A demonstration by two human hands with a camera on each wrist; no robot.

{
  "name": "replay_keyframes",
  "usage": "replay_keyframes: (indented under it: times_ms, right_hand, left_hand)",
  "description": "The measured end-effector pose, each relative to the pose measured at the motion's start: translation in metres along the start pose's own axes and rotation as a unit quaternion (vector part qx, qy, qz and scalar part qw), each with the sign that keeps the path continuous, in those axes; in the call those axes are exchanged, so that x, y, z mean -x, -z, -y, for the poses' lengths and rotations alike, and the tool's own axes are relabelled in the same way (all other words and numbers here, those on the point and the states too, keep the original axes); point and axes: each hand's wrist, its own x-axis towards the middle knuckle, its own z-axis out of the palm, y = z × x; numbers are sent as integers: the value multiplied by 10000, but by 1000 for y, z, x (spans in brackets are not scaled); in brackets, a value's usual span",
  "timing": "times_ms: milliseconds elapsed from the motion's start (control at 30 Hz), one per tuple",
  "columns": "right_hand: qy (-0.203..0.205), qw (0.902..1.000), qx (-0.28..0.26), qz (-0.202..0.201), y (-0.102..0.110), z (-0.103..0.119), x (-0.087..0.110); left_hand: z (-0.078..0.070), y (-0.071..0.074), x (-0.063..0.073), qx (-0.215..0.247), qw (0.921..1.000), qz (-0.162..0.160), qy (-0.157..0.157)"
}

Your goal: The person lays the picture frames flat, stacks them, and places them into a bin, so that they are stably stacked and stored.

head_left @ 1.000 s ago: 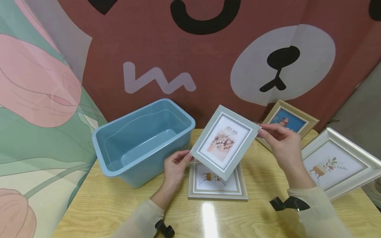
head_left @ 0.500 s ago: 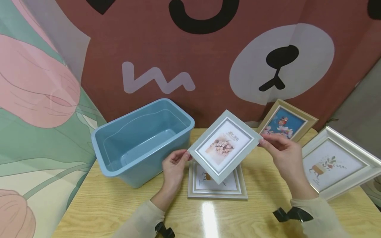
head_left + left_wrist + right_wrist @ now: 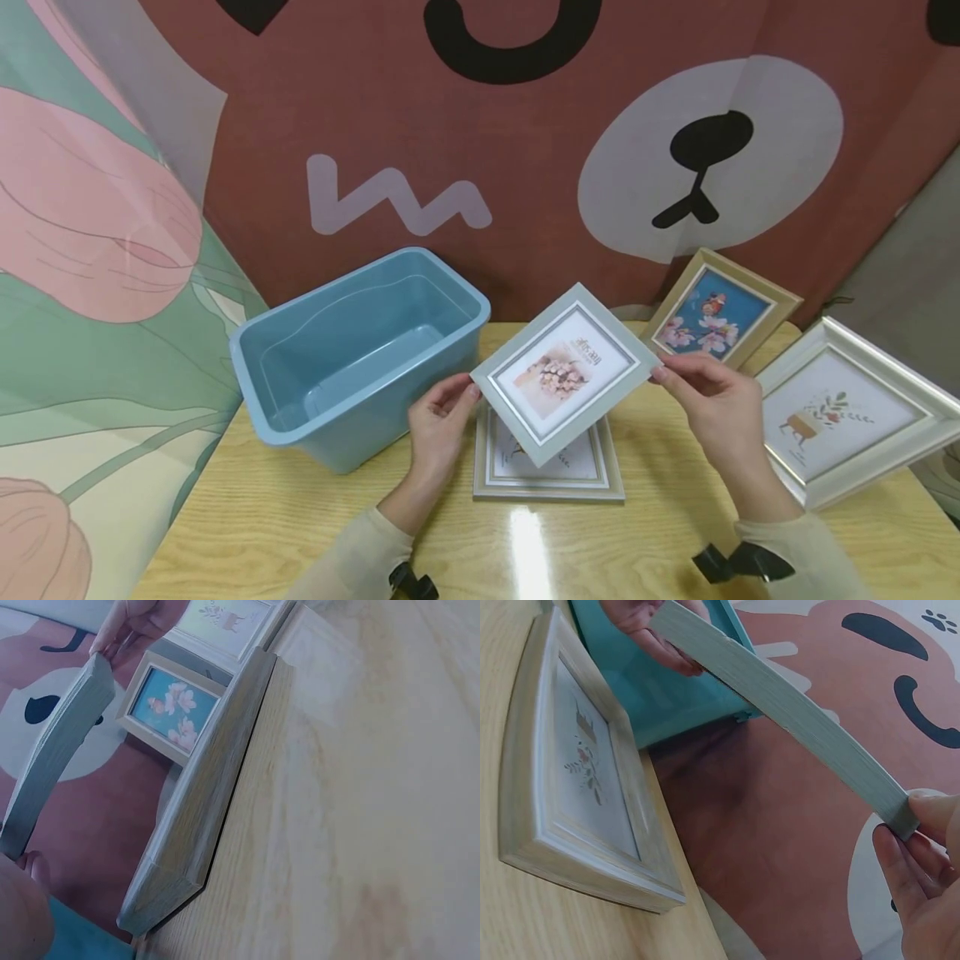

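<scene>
Both hands hold a pale grey-green picture frame (image 3: 558, 375) with a pink flower print, tilted and raised above the table. My left hand (image 3: 438, 421) pinches its left corner between thumb and fingers. At the opposite corner my right hand (image 3: 716, 408) pinches it the same way. Beneath it, a beige picture frame (image 3: 547, 492) lies face up on the table, its print partly covered in the head view. In the right wrist view the held frame (image 3: 795, 712) shows edge-on, well apart from the lying frame (image 3: 592, 855).
A blue plastic bin (image 3: 360, 367) with nothing in it stands at the left of the wooden table (image 3: 315, 525). A tan frame (image 3: 723, 308) with a blue flower picture stands at the back right. Nearer, a large silver-white frame (image 3: 847, 417) leans beside my right forearm. A printed cloth hangs behind.
The held frame has turned clockwise and sunk slightly, its right corner lowered. My right hand has moved down with it, uncovering more of the tan frame. My left hand has barely moved.
</scene>
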Motion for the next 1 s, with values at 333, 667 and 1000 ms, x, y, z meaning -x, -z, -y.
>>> replay_keyframes:
  times_ms: [333,667,1000]
  right_hand:
    - [97,9986,525,-39,-2,-3,13]
    - [35,9995,-164,268,0,-7,27]
    - [52,9982,-367,475,-1,-15,40]
  left_hand:
    - [-2,3,-1,-188,9998,79,-20]
    - [-3,5,-4,-154,9993,298,-161]
    - [-6,6,-6,-276,9983,472,-190]
